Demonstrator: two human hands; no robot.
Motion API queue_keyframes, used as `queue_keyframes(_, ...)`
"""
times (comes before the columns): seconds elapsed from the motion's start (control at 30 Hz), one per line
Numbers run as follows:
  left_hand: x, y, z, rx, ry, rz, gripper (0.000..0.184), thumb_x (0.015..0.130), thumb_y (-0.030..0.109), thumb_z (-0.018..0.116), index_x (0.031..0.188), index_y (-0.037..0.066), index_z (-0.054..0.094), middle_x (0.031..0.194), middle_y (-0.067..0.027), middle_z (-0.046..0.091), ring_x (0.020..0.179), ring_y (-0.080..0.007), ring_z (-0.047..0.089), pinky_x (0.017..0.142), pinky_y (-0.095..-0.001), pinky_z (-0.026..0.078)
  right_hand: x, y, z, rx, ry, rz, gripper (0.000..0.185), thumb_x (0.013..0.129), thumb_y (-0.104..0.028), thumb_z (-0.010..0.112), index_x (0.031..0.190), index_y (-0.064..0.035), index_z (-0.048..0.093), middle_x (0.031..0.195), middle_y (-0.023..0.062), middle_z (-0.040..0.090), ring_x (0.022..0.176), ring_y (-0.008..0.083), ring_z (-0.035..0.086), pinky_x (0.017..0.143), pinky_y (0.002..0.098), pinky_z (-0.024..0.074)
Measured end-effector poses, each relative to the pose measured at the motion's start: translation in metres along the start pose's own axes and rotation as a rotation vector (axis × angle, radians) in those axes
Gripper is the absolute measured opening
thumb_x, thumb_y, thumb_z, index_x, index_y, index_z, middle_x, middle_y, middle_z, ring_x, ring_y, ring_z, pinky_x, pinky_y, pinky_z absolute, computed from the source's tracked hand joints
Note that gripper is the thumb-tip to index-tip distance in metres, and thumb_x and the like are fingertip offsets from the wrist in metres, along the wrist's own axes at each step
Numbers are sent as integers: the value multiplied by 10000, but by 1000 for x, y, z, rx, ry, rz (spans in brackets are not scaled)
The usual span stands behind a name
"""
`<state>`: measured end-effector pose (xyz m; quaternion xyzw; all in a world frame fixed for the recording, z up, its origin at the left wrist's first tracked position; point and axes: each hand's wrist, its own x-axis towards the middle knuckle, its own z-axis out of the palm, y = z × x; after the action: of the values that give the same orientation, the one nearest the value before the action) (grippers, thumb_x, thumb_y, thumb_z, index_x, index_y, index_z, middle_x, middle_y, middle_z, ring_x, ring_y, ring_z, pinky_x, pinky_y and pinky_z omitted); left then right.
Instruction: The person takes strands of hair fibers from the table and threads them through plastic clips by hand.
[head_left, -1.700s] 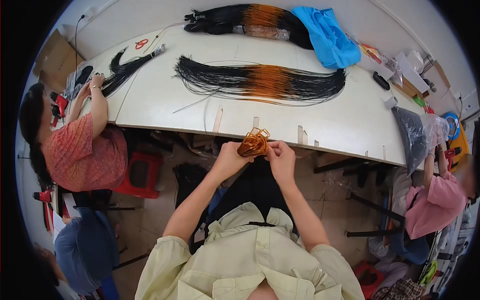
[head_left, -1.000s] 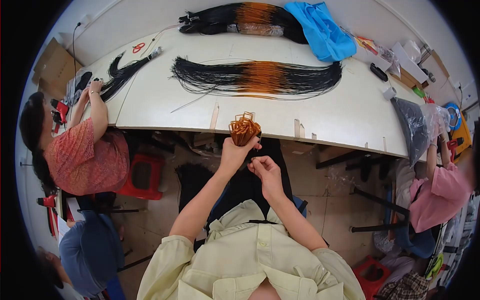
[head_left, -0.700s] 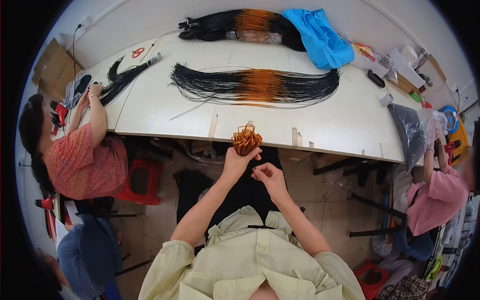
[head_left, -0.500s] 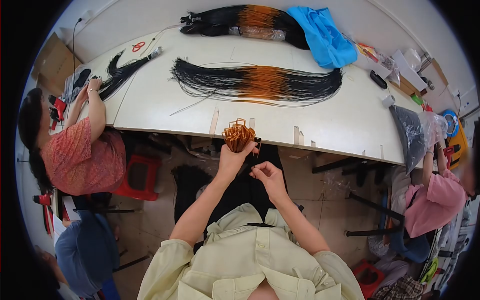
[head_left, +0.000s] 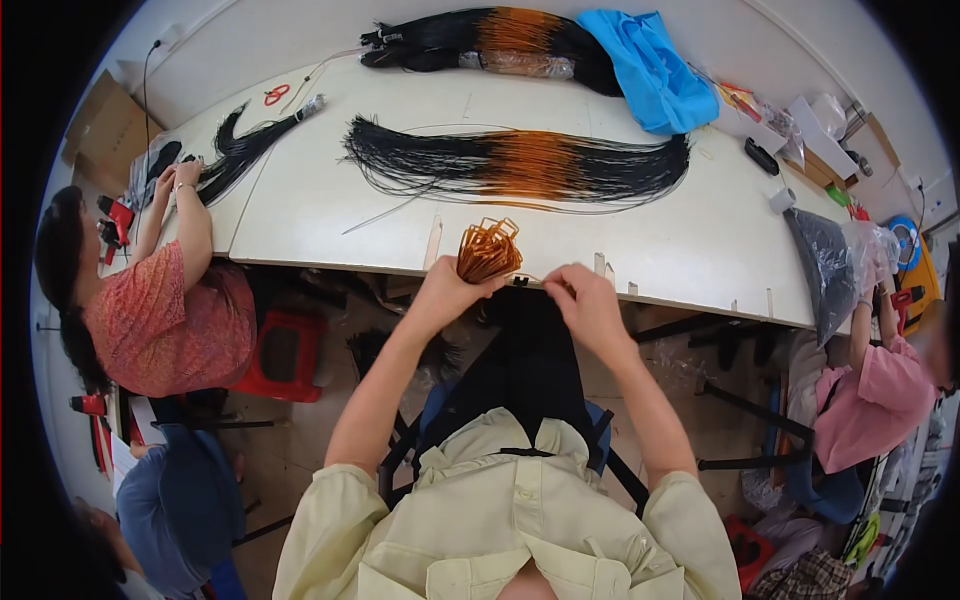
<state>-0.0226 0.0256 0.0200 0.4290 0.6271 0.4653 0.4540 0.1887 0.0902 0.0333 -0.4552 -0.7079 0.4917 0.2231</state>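
My left hand [head_left: 447, 292] is closed around a bundle of orange wires [head_left: 489, 249], whose bent loops stick up above the fist at the table's front edge. To its right, my right hand [head_left: 588, 303] is closed in a pinch, raised to the edge. A thin orange wire [head_left: 531, 280] runs between the two hands, its end at the right fingertips. Below it, near the left fingers, shows a small black piece [head_left: 520, 282]. Behind the hands, a spread of long black wires [head_left: 430, 160] with an orange middle lies on the white table [head_left: 300, 215].
At the back lie another wire bundle [head_left: 420, 48] and a blue cloth [head_left: 650, 75]. Red scissors [head_left: 276, 95] rest at the left. A person [head_left: 165, 310] handles black wires [head_left: 255, 145] there. Another person [head_left: 870, 400] sits at the right by a dark plastic bag [head_left: 815, 265].
My right hand has risen and moved right to the table edge, away from the left hand. The left hand and its wire bundle have shifted slightly up. The lap area shows more trousers.
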Motion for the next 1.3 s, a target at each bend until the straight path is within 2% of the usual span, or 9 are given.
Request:
queue_keyframes(0.1, 12, 14, -9, 169, -116, -25, 200, 763, 118, 777, 812, -54, 688, 651, -43, 649, 566, -106, 558, 568, -227, 452, 21, 11, -13, -579, 131, -609, 39, 866, -43, 611, 872, -56, 648, 844, 45, 601, 700, 182, 574, 649, 283, 467)
queue_keyframes(0.43, 21, 14, -11, 61, -154, -19, 185, 761, 117, 779, 814, -40, 696, 661, -49, 654, 566, -113, 549, 575, -227, 446, 40, -3, -23, -678, 69, -718, 46, 837, -23, 619, 874, -45, 636, 854, 45, 564, 734, 205, 561, 667, 289, 454)
queue_keyframes(0.63, 21, 8, -12, 67, -153, -30, 177, 773, 114, 769, 812, -39, 691, 667, -51, 655, 581, -115, 559, 588, -223, 451, 37, 14, -20, -459, 66, -644, 30, 847, -11, 619, 868, -29, 629, 866, 42, 575, 740, 182, 552, 686, 264, 446)
queue_keyframes(0.77, 22, 1, -11, 2, -125, 12, 177, 786, 114, 759, 814, -44, 682, 677, -53, 656, 594, -118, 569, 607, -222, 460, 30, 18, -34, -163, 22, -366, 13, 861, 2, 617, 856, -10, 616, 908, 41, 602, 755, 156, 540, 703, 243, 437)
queue_keyframes(1.3, 20, 8, -10, -1, -105, -15, 194, 795, 133, 761, 828, -40, 679, 681, -59, 656, 601, -119, 575, 615, -227, 467, 30, 19, -33, -131, 13, -328, 24, 865, 2, 622, 847, -1, 606, 961, 49, 628, 779, 155, 545, 720, 245, 441)
